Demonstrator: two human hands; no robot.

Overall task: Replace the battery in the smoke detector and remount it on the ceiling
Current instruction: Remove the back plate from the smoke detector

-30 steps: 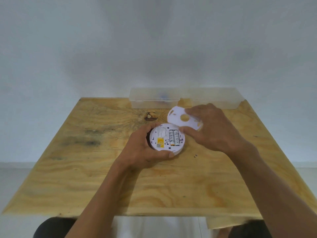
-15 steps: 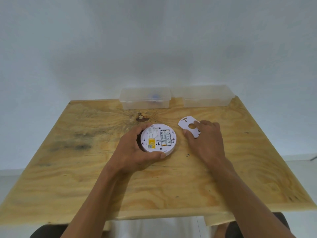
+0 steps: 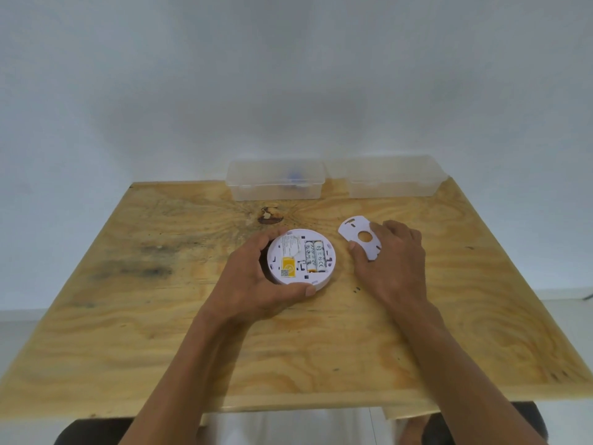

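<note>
A round white smoke detector (image 3: 290, 252) lies back-side up on the wooden table (image 3: 160, 316), with two batteries (image 3: 315, 259) in its open bay and a yellow label beside them. My left hand (image 3: 253, 281) grips the detector's left and near rim. The white mounting plate (image 3: 361, 237), with a round hole in it, lies flat on the table to the right of the detector. My right hand (image 3: 391, 261) rests on the plate, thumb at its near edge and fingers over its right side.
Two clear plastic boxes stand side by side at the table's far edge: the left box (image 3: 276, 181) has something blue inside, the right box (image 3: 394, 178) looks empty. A dark knot (image 3: 269, 216) marks the wood behind the detector. A plain white wall rises behind the table.
My right hand has carried the mounting plate away from the detector and set it flat on the table to the right. My left hand has kept hold of the detector.
</note>
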